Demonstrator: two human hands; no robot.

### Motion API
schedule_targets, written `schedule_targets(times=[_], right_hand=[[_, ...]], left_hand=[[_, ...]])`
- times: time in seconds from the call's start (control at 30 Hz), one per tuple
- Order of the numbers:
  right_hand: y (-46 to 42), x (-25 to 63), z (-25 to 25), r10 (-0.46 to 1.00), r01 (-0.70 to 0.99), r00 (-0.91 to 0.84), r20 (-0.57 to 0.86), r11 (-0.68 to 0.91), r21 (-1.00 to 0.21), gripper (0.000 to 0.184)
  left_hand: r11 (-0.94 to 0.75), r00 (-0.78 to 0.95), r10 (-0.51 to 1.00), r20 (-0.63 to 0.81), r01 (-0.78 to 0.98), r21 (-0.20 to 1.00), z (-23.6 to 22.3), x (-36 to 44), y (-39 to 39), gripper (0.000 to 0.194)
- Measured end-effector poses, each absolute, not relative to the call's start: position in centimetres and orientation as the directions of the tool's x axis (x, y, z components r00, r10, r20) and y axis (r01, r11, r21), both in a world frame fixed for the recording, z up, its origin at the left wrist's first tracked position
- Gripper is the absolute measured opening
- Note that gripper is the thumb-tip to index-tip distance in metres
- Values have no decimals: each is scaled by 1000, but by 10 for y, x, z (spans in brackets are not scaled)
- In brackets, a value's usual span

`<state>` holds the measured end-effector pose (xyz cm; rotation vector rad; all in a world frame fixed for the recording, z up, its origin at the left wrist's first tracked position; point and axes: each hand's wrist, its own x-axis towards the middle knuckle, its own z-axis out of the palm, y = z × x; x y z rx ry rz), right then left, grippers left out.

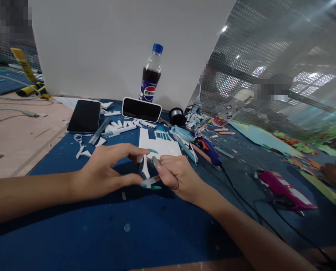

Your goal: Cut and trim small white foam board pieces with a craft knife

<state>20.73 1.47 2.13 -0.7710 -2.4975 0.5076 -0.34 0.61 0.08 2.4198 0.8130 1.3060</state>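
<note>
My left hand (106, 171) reaches in from the left, its thumb and fingers closed round a small white curved piece (146, 168). Its long nails are teal. Close against it, my right hand (175, 171) is closed in a pinch on a thin, shiny, see-through strip (151, 181). The strip runs across the lower end of the white piece; I cannot tell whether it is tape or a blade. Just beyond both hands a white cut-out sheet (159, 146) lies on the blue table mat (106, 233).
A phone (141, 110) leans before a cola bottle (152, 75). A tablet (85, 116) lies left, near white scraps (118, 130). A wire spool (177, 116), a blue glue gun (210, 150) and a magenta corded tool (286, 190) lie right. Another person's hand (335, 175) shows at the right edge.
</note>
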Motion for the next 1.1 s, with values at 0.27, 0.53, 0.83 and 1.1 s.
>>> schedule_targets(times=[0.27,0.53,0.83,1.1], right_hand=[[15,205,19,593,430,-717,366,789,-438,39],[13,203,18,600,433,-715,358,782,-447,38],[14,205,17,611,441,-706,358,775,-453,38],[16,203,14,602,415,-701,381,780,-469,38]], left_hand=[[-814,414,580,701,274,512,-4,-2,7,32],[-789,432,612,662,277,549,-4,-2,5,28],[-815,439,578,688,270,513,-3,-4,7,32],[-786,408,616,674,263,559,-4,-1,6,27]])
